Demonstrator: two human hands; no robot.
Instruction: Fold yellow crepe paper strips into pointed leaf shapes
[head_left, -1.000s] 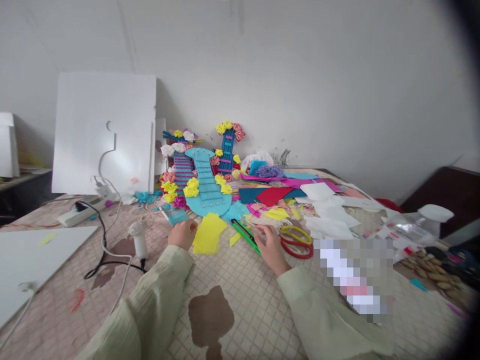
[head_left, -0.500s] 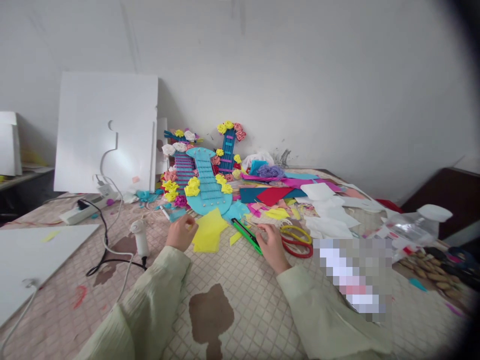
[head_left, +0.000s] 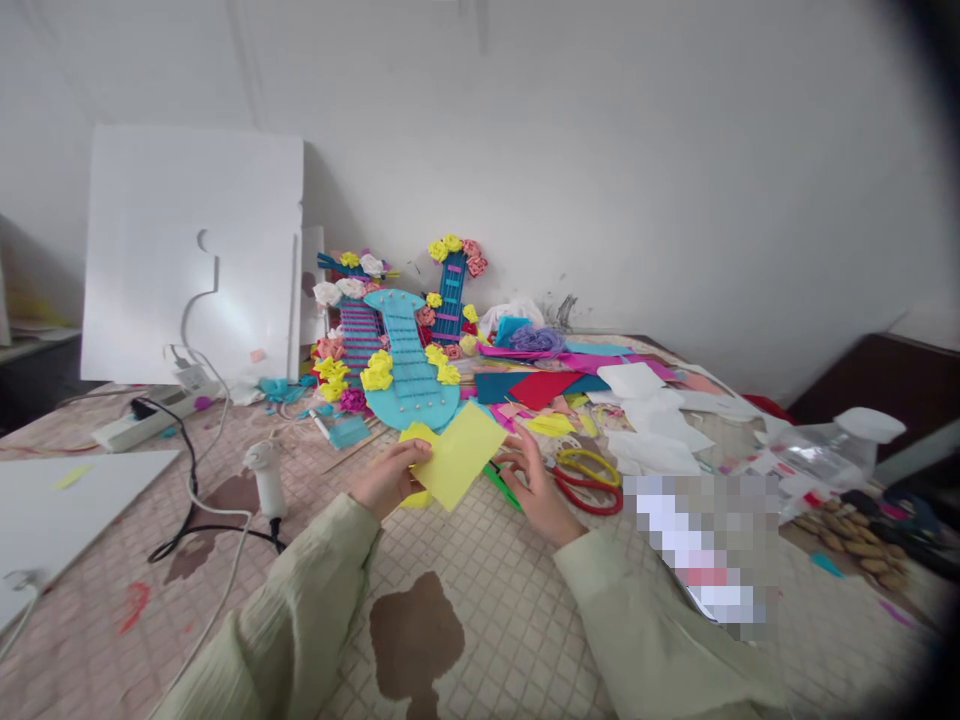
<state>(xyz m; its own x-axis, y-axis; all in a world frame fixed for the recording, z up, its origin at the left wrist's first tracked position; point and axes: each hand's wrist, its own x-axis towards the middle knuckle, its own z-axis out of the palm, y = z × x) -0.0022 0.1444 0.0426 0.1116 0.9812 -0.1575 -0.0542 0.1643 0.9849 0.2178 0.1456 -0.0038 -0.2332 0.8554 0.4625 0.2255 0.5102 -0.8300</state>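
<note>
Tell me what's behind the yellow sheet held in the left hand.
Behind the yellow sheet, more yellow paper shows at its left, and part of a green cutter at its right. Whatever lies behind the sheet's middle is covered and can't be seen.

A diamond-patterned table (head_left: 487,620) bears a green cutter (head_left: 507,491), scissors (head_left: 587,484), a power strip (head_left: 142,422) and white paper (head_left: 652,453).

No readable lettering, brand, number or sign anywhere; the pixelated patch (head_left: 701,555) at right illegible.
</note>
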